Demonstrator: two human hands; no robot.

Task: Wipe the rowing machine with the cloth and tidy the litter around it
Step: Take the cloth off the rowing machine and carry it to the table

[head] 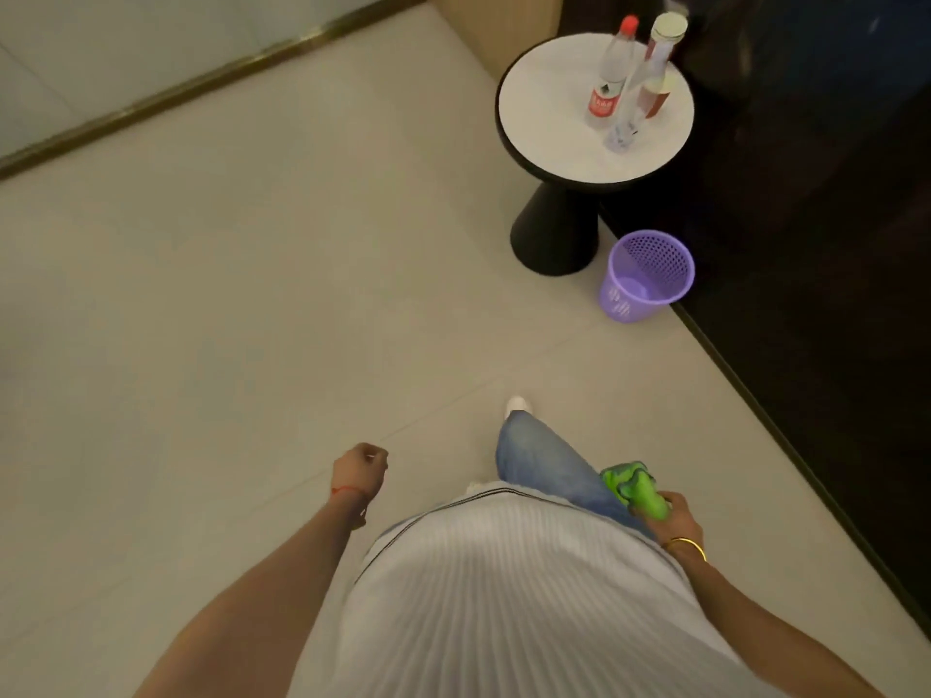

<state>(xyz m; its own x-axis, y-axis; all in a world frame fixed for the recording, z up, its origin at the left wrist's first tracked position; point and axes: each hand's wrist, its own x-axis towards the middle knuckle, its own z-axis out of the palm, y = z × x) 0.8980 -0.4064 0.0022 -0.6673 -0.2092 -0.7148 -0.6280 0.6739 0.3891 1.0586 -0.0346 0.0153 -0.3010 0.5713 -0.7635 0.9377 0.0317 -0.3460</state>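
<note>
My right hand grips a bunched green cloth at my right hip. My left hand hangs by my left side with its fingers loosely curled and nothing in it. A purple mesh waste basket stands on the floor ahead to the right, with nothing visible inside. No rowing machine is in view.
A round white-topped side table on a black cone base stands beside the basket and carries three bottles. A dark floor area runs along the right. A wall with a brass strip lies at the far left. Pale floor tiles stretch ahead.
</note>
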